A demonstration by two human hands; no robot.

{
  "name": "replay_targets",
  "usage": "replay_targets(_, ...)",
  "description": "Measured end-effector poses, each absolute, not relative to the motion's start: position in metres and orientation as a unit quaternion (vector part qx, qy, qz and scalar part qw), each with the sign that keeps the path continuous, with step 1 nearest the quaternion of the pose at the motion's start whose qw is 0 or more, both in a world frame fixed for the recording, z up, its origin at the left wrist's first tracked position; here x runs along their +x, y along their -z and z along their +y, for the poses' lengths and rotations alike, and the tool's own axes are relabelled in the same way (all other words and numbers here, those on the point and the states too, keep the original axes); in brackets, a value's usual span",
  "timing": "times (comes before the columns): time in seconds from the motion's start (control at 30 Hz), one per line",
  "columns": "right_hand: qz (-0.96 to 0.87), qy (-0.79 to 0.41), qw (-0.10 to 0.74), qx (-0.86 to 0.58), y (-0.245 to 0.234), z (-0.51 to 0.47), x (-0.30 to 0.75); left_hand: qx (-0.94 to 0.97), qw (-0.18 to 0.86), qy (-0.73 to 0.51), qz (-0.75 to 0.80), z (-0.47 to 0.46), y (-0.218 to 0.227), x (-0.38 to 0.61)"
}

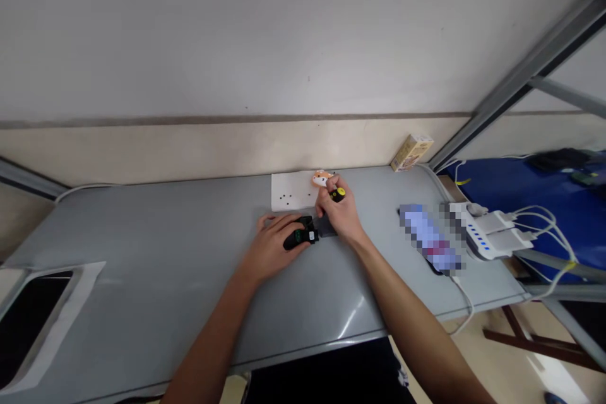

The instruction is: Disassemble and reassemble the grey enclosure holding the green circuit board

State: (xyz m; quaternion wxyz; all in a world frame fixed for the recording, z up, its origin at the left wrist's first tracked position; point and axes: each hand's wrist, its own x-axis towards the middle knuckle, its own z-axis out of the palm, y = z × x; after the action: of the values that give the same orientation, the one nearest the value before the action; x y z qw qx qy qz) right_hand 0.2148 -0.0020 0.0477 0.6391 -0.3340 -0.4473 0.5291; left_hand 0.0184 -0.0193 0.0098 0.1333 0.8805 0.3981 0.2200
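Note:
My left hand (274,245) lies on the grey desk, its fingers wrapped over a black electronic device (294,238) with a small white label and green board-like parts. My right hand (341,209) grips a screwdriver (338,194) whose black handle ends in yellow; its tip is hidden by the hand. Below the right hand, a dark flat piece (324,226) touches or lies close to the device; I cannot tell which. Behind both hands rests a white pad (290,186) with several tiny dark screws on it. An orange-and-white animal-shaped item (320,178) sits at the pad's right corner.
To the right lie a phone (428,237) and a white power strip (490,233) with plugged-in chargers and cables. A small carton (411,153) stands by the wall. A dark-screened tablet-like device (33,322) is at far left. Metal frame posts (502,85) bound the desk.

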Motion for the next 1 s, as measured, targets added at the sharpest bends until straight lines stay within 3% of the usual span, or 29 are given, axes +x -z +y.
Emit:
replay_targets(0.2,-0.392,-0.601,0.637,-0.281,-0.053,-0.002,0.218,0.883,0.137,-0.209,0.397,-0.018,-0.009,0.017)
replay_targets(0.43,-0.422,-0.55,0.65,-0.311,-0.045,0.001,0.221,0.881,0.142,-0.206,0.402,-0.018,-0.009,0.018)
replay_targets(0.63,-0.417,-0.607,0.617,-0.277,-0.057,-0.001,0.223,0.878,0.139,-0.217,0.404,-0.018,-0.006,0.018)
replay_targets(1.0,-0.526,-0.438,0.624,-0.377,-0.052,-0.002,0.229,0.88,0.15,-0.211,0.398,-0.017,-0.007,0.027)
